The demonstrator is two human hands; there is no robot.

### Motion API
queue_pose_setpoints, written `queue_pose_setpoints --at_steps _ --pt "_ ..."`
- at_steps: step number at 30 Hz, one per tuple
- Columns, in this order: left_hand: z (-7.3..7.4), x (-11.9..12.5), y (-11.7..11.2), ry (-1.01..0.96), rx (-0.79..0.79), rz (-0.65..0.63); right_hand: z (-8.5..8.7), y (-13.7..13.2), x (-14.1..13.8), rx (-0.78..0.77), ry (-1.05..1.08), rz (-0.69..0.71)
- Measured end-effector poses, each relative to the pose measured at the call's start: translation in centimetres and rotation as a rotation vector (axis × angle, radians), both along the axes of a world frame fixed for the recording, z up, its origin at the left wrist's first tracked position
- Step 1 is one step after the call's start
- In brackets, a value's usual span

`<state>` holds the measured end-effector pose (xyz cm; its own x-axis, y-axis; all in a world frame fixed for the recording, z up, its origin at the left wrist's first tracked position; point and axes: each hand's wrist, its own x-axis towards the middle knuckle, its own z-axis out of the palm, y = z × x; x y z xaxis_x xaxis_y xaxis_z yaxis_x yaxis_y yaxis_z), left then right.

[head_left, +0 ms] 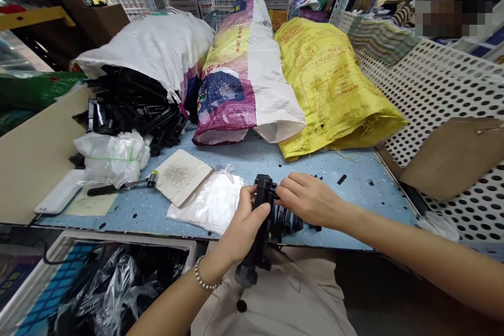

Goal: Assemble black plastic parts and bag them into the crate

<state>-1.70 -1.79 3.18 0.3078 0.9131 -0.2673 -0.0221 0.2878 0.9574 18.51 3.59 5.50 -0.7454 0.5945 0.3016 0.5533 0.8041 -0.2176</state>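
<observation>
My left hand (244,227) is wrapped round a long black plastic part (260,241) that stands upright at the near edge of the blue table (252,160). My right hand (307,198) pinches the top of that same part, fingers pressed together on its right side. Several more black parts (289,220) lie on the table just beneath my right hand. A clear plastic bag (210,202) lies left of my hands.
A white sack spilling black parts (134,105), a purple-and-white sack (240,73) and a yellow sack (331,84) fill the back of the table. A card with small screws (181,174), a screwdriver (118,187) and a tied bag (112,156) lie left. A perforated white panel (433,89) bounds the right. A crate (98,278) sits below left.
</observation>
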Motion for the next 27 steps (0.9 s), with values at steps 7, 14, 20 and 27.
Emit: queue_pose_setpoints --at_steps 7,14,20,27 --pt "-0.4 1.1 -0.8 0.216 0.294 0.131 -1.8 -0.4 -1.5 -0.401 0.266 -0.172" --pt "-1.1 0.5 -0.3 0.226 0.327 0.097 -1.7 0.3 -1.0 -0.390 0.155 -0.082" --pt "-0.6 0.9 -0.2 0.120 0.189 0.077 -1.7 0.7 -0.5 0.107 0.018 0.038" --pt "-1.3 0.8 -0.7 0.358 0.456 0.128 -2.5 -0.7 -2.3 -1.047 0.555 -0.287"
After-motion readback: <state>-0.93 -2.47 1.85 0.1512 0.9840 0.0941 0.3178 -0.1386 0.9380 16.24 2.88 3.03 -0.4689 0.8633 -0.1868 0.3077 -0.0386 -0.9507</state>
